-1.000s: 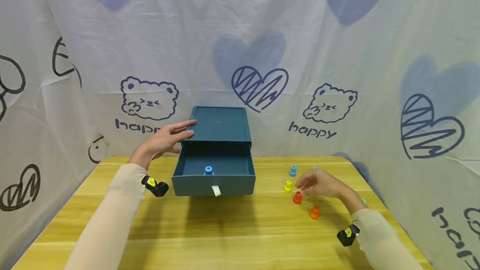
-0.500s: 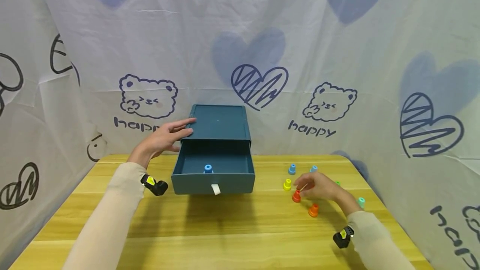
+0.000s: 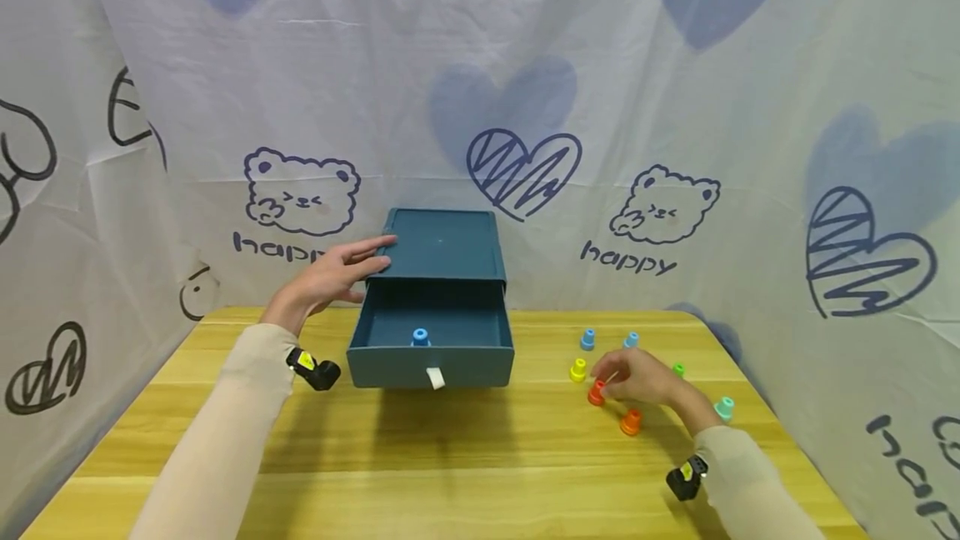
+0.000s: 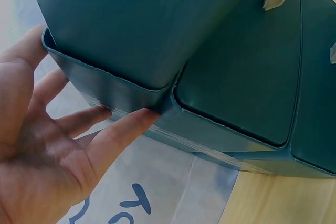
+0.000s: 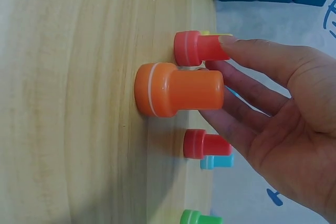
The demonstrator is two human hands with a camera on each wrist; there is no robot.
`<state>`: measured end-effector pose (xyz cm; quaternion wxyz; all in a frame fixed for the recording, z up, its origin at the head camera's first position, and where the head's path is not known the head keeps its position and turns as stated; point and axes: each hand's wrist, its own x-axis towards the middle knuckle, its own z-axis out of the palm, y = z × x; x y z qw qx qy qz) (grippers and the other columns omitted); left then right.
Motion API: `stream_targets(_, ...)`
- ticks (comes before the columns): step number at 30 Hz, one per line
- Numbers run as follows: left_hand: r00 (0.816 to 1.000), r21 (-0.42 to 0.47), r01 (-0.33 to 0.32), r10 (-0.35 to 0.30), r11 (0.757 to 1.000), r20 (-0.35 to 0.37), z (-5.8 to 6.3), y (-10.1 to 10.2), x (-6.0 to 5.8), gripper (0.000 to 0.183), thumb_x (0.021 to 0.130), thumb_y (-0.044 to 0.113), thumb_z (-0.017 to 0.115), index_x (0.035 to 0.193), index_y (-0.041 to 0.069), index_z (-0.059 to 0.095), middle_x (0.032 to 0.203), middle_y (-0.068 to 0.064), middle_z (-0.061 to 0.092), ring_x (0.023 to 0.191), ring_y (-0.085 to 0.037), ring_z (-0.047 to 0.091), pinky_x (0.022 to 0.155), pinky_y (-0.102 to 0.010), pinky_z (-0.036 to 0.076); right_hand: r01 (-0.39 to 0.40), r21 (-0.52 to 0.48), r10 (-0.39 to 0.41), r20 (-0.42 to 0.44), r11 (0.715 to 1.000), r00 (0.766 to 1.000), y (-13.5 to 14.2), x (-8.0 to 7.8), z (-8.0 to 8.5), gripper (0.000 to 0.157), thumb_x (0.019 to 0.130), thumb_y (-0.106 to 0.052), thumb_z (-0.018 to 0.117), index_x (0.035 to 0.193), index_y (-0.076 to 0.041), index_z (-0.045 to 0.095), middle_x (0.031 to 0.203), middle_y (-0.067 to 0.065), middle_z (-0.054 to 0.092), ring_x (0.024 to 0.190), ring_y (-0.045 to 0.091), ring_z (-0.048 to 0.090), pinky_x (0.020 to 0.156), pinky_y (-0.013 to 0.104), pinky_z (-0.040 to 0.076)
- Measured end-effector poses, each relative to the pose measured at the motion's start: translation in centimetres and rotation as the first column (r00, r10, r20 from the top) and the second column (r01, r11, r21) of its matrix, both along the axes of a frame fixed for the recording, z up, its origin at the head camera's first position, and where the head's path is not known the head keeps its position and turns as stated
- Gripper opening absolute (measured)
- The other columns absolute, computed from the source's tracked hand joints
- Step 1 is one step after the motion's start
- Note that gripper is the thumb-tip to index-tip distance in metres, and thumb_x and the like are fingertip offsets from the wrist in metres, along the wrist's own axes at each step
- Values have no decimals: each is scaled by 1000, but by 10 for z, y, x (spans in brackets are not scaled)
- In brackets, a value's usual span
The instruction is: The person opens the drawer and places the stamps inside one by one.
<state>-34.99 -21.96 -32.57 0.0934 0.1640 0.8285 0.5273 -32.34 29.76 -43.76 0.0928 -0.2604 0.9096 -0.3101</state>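
Note:
My left hand point(image 3: 326, 277) rests on the left side of a dark teal drawer cabinet point(image 3: 442, 248), fingers straight across its top edge and side wall. Its top drawer point(image 3: 472, 367) is pulled out, showing a white pull tab and one blue toy stamp point(image 3: 421, 337) inside. On the right, my right hand point(image 3: 641, 377) pinches a small red toy stamp point(image 5: 190, 48) by its narrow end, thumb on the near side and index finger partly hidden behind. That stamp stands upright close at the table. An orange toy stamp point(image 5: 194, 90) stands just nearer to me.
A yellow stamp point(image 3: 577, 370) and two blue ones, the left one point(image 3: 588, 340) behind it, stand past my right hand. Green point(image 3: 678, 370) and mint point(image 3: 724, 408) stamps stand to its right. Another red stamp point(image 5: 205, 144) shows in the right wrist view. A printed curtain point(image 3: 405, 107) backs the table.
My right hand has lowered slightly and closed its fingers onto the red stamp. The left hand stays on the cabinet. The head view has shifted a little.

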Motion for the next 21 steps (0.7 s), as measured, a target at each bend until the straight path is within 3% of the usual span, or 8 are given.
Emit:
stream_targets(7,1000,6,-9,9,1000,9,-1,0,1,66,105,46,56,164,28,31,174,-12,16,158,-44,22,115,-70,37,-9,-12,9,7,1000,1000,0,1,-4,21,90,-6,77,110,1,72,106,13,77,93,19,73,84,34,63)
stream_targets(14,1000,18,-4,4,1000,11,2,0,-1,66,106,45,56,164,28,30,174,-12,17,158,-43,23,115,-70,37,3,0,-3,-34,1000,999,0,2,-4,20,89,-6,78,107,0,73,101,11,77,85,12,67,76,22,57)
stream_targets(21,1000,20,9,-10,1000,14,0,-1,-1,67,106,45,56,164,29,29,174,-12,15,158,-42,22,116,-70,37,37,8,-37,1,999,999,-1,3,-3,22,90,-7,78,110,0,73,103,12,76,89,17,67,76,22,56)
